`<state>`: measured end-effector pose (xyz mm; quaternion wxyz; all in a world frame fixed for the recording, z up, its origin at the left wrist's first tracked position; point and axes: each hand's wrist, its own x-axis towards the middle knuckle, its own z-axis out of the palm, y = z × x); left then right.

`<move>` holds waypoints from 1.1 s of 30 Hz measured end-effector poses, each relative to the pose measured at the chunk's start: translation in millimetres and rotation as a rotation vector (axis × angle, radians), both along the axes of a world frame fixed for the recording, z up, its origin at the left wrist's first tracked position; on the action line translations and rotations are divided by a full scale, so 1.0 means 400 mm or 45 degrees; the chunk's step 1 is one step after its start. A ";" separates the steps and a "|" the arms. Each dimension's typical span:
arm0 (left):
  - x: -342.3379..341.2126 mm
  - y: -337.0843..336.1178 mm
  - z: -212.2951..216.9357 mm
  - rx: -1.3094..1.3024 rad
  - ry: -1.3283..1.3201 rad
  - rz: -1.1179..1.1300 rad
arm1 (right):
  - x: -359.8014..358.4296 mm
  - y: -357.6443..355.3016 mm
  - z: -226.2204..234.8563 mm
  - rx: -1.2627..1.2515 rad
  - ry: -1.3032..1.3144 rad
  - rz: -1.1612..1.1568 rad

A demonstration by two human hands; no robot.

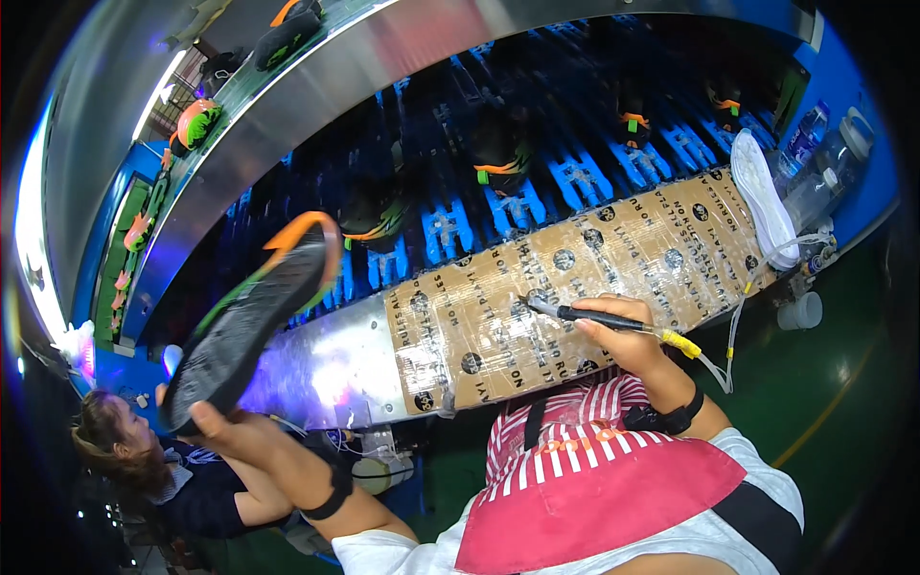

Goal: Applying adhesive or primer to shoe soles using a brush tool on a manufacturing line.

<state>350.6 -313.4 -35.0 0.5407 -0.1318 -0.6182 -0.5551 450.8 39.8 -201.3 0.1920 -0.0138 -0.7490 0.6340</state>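
My left hand [225, 426] grips the heel end of a black shoe [251, 321] with orange and green trim, held up sole toward me over the left end of the bench. My right hand [623, 335] holds a black pen-shaped tool [589, 316] with a yellow collar and a thin clear hose trailing right. Its tip rests on the taped cardboard sheet [575, 278] covering the bench. A black band circles each wrist.
Behind the bench a blue slatted conveyor [575, 177] carries several black shoes [498, 153]. A white insole [762, 196] lies at the cardboard's right end, clear bottles [815, 163] beside it. Another person [144, 460] sits at lower left. A higher shelf [201, 120] holds more shoes.
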 end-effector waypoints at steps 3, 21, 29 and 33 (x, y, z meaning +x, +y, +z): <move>-0.042 -0.067 0.097 0.292 0.057 0.318 | -0.007 -0.006 -0.009 -0.020 -0.011 -0.018; -0.796 -0.355 0.283 -0.467 -0.559 0.931 | 0.003 -0.030 0.005 0.060 -0.081 -0.113; -0.688 -0.081 0.331 -0.689 -0.840 1.513 | 0.009 -0.020 -0.007 -0.006 -0.153 -0.130; -0.733 -0.007 0.345 -1.096 -0.009 1.010 | 0.010 -0.022 -0.013 0.055 -0.114 -0.115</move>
